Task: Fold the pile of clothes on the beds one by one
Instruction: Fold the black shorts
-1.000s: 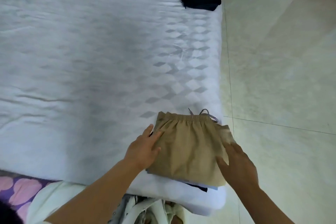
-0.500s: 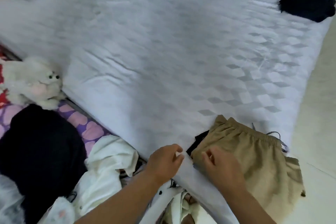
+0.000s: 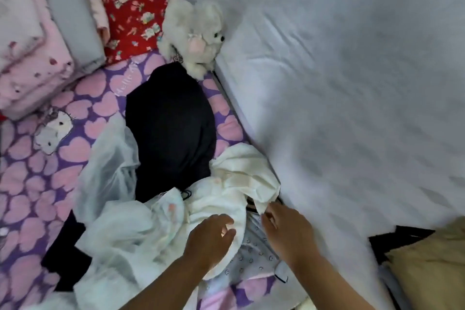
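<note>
A heap of unfolded clothes lies on the purple heart-print sheet (image 3: 37, 184): a cream white garment (image 3: 241, 173), a black garment (image 3: 171, 133), a sheer white piece (image 3: 108, 171) and a pale printed piece (image 3: 254, 254). My left hand (image 3: 211, 236) rests on the cream white garment with fingers loosely curved. My right hand (image 3: 284, 229) has its fingertips at a hanging corner of that same garment; blur hides whether they pinch it. The folded tan shorts (image 3: 432, 267) lie on a dark folded piece at the lower right of the white mattress (image 3: 352, 83).
A white plush toy (image 3: 196, 33) sits against the mattress edge behind the black garment. Folded pink and grey bedding (image 3: 37, 40) is stacked at the upper left beside a red printed cloth (image 3: 130, 7). The mattress stands higher than the heart-print sheet.
My view has swung left from the tan shorts to the heap. Both hands have left the shorts and moved onto the cream white garment.
</note>
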The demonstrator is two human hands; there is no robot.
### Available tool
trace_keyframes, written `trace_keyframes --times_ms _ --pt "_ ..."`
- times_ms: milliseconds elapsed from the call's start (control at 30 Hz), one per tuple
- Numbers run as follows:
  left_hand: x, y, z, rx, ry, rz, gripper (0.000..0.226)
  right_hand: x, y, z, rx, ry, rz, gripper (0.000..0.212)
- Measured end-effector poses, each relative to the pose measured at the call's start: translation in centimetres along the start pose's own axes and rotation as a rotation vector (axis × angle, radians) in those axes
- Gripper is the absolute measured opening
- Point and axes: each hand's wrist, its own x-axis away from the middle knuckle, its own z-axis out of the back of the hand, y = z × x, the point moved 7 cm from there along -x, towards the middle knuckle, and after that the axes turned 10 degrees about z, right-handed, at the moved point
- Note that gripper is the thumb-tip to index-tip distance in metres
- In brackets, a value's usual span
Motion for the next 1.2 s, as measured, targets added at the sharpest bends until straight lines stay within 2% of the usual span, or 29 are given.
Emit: trace_keyframes --times_ms 233,433,567,733,800,867,900,967,1033,1200 --pt "-0.8 -10.4 0.1 0.043 0.055 0.142 0.026 -2.9 -4.9 -8.4 0.028 -0.142 0.147 0.023" --pt "-1.0 -16.9 4.4 0.106 0.141 0.219 0.027 -5.5 -10.6 -12.5 0.057 -0.232 0.206 0.023" --pt "-1.9 -18.3 7.5 0.151 0.224 0.228 0.026 -7.8 -13.4 -12.7 0.036 -0.209 0.25 0.02" --pt "-8.0 -15.7 11.1 0.159 0.36 0.118 0.03 -10.8 -13.7 -13.0 0.046 -0.188 0.221 0.02" --pt "-11.8 -13.8 10.5 0.096 0.306 0.14 0.048 -11.6 -12.6 -13.1 0.065 -0.177 0.199 0.018" --pt "-14.6 -12.5 8.5 -0.041 0.146 0.25 0.072 -11.9 -11.4 -13.0 0.076 -0.181 0.17 0.018" --pt "-15.5 -11.9 7.6 -0.107 0.087 0.296 0.072 -11.9 -10.7 -12.9 0.082 -0.182 0.155 0.018" --pt "-16.3 -11.3 7.5 -0.158 0.079 0.342 0.044 -11.8 -9.7 -12.2 0.094 -0.183 0.13 0.018" --pt "-16.1 -11.6 8.9 -0.076 0.12 0.353 0.018 -11.8 -9.3 -11.3 0.096 -0.175 0.107 0.018" --pt "-13.5 -11.9 14.2 0.24 0.107 0.226 0.013 -12.3 -11.3 -7.9 0.057 -0.128 0.091 0.019"
